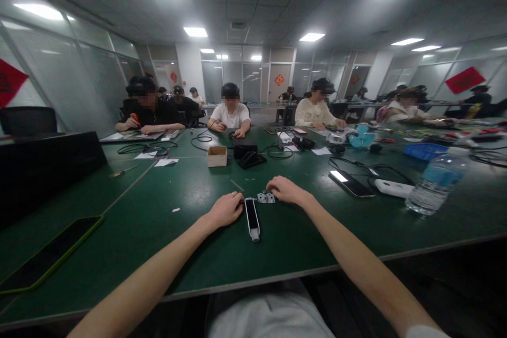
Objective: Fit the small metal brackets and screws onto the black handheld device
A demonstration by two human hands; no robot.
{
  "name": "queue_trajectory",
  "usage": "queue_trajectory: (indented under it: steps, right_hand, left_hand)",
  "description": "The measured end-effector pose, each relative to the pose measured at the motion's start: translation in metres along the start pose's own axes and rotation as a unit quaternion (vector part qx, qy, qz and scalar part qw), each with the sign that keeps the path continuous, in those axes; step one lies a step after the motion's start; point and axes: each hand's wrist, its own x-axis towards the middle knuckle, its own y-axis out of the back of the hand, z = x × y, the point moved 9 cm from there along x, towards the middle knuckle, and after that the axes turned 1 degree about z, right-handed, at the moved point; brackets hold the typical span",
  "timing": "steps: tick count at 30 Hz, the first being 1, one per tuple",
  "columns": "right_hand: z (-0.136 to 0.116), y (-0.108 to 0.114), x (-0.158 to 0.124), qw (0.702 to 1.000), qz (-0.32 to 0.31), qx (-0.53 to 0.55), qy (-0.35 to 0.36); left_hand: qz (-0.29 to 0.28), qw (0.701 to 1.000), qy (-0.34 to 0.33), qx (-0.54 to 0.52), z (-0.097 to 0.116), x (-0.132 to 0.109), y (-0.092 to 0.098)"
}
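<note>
A narrow black and white device (252,217) lies lengthwise on the green table (166,243) in front of me. My left hand (225,210) rests curled at its far left end, fingers closed against it. A small metal plate with holes (266,197) lies just beyond the device. My right hand (285,189) lies over the plate's right edge, fingers bent down onto it. What the fingertips pinch is too small to see.
A phone in a green case (47,256) lies at the near left. A lit phone (350,183), a white power bank (394,188) and a water bottle (434,180) sit to the right. A small cardboard box (217,156) and a black box (245,149) stand farther off. Several people work across the table.
</note>
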Motion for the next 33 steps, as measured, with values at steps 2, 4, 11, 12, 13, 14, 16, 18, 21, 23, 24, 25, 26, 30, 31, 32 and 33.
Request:
queue_trajectory:
  steps: [2, 4, 11, 12, 13, 14, 16, 18, 21, 23, 24, 25, 26, 30, 31, 32, 33]
  right_hand:
    - [0.000, -0.002, 0.000, 1.000, -0.014, 0.005, 0.004]
    - [-0.003, -0.002, -0.001, 1.000, -0.021, 0.021, 0.009]
    - [-0.024, 0.003, -0.004, 0.994, -0.017, 0.093, 0.059]
    - [-0.024, 0.005, -0.004, 0.993, -0.006, 0.096, 0.061]
    - [-0.022, 0.007, -0.003, 0.994, 0.007, 0.094, 0.060]
    - [-0.018, 0.008, -0.002, 0.995, 0.020, 0.086, 0.056]
    - [-0.009, 0.009, 0.000, 0.997, 0.038, 0.058, 0.038]
    - [0.001, 0.006, 0.001, 0.999, 0.033, 0.027, 0.013]
    - [0.011, -0.006, 0.002, 1.000, -0.006, 0.002, -0.005]
    - [0.013, -0.011, 0.001, 1.000, -0.023, -0.002, -0.005]
    - [0.013, -0.012, 0.001, 1.000, -0.027, -0.002, -0.008]
    - [0.014, -0.013, 0.002, 0.999, -0.029, 0.000, -0.014]
    - [0.015, -0.013, 0.002, 0.999, -0.030, 0.002, -0.023]
    - [0.019, -0.016, 0.004, 0.996, -0.046, 0.011, -0.078]
    - [0.020, -0.017, 0.004, 0.994, -0.050, 0.016, -0.091]
    - [0.021, -0.018, 0.004, 0.993, -0.053, 0.021, -0.101]
    - [0.021, -0.019, 0.004, 0.992, -0.056, 0.026, -0.108]
  left_hand:
    - [-0.004, 1.000, 0.001, 0.001, 0.000, 0.000, 0.000]
    - [-0.005, 1.000, 0.005, 0.004, 0.000, 0.000, 0.000]
    - [-0.005, 1.000, 0.009, 0.011, 0.000, 0.000, 0.001]
    - [-0.005, 1.000, 0.009, 0.009, 0.000, 0.000, 0.000]
    - [-0.004, 1.000, 0.008, 0.008, 0.000, 0.000, 0.000]
    - [-0.002, 1.000, 0.006, 0.007, 0.000, 0.000, 0.001]
    - [-0.001, 1.000, 0.003, 0.006, 0.001, 0.000, 0.001]
    - [-0.003, 1.000, 0.007, 0.007, 0.000, 0.000, 0.000]
    - [-0.007, 1.000, 0.012, 0.005, -0.001, 0.000, 0.000]
    - [-0.008, 1.000, 0.012, 0.005, -0.001, 0.000, 0.000]
    - [-0.008, 1.000, 0.011, 0.006, 0.000, 0.000, 0.001]
    - [-0.006, 1.000, 0.008, 0.006, 0.000, 0.000, 0.001]
    - [-0.005, 1.000, 0.006, 0.006, 0.000, 0.000, 0.001]
    - [-0.006, 1.000, 0.007, 0.006, 0.001, 0.000, 0.001]
    - [-0.007, 1.000, 0.008, 0.007, 0.001, 0.000, 0.000]
    - [-0.008, 1.000, 0.009, 0.007, 0.001, 0.000, 0.000]
    - [-0.008, 1.000, 0.009, 0.006, 0.001, 0.001, 0.000]
